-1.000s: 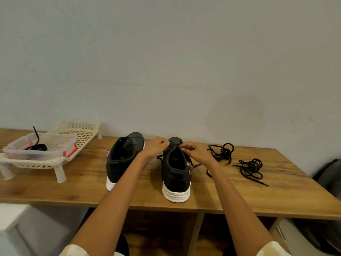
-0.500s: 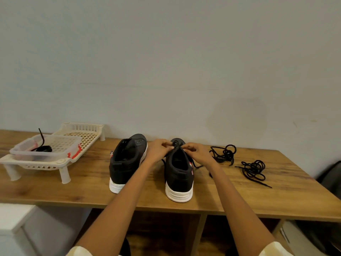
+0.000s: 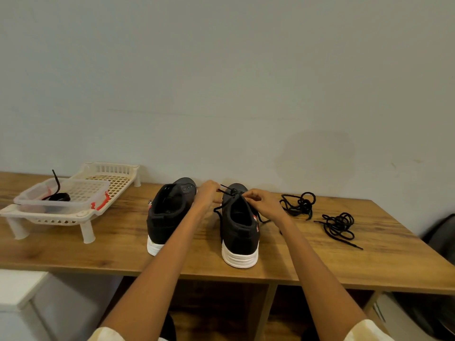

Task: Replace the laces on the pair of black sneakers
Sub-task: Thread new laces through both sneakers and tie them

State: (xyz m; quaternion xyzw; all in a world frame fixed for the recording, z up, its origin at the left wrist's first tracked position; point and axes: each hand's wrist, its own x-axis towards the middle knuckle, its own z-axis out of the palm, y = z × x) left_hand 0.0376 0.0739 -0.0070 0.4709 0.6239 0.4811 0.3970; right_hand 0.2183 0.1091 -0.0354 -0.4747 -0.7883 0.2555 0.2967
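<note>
I see a plain pale wall (image 3: 221, 70) with a faint darker patch at the right. Against it stands a wooden table (image 3: 320, 262) with open shelves beneath. A white cabinet (image 3: 19, 289) sits lower left.

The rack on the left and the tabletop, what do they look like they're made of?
Rack: cream moulded plastic by the look, matte, with a slotted rim, grid floor and stubby one-piece legs. Tabletop: wood or a wood-look laminate, warm brown with streaky grain and a dull sheen; which one, the view cannot settle.
</note>
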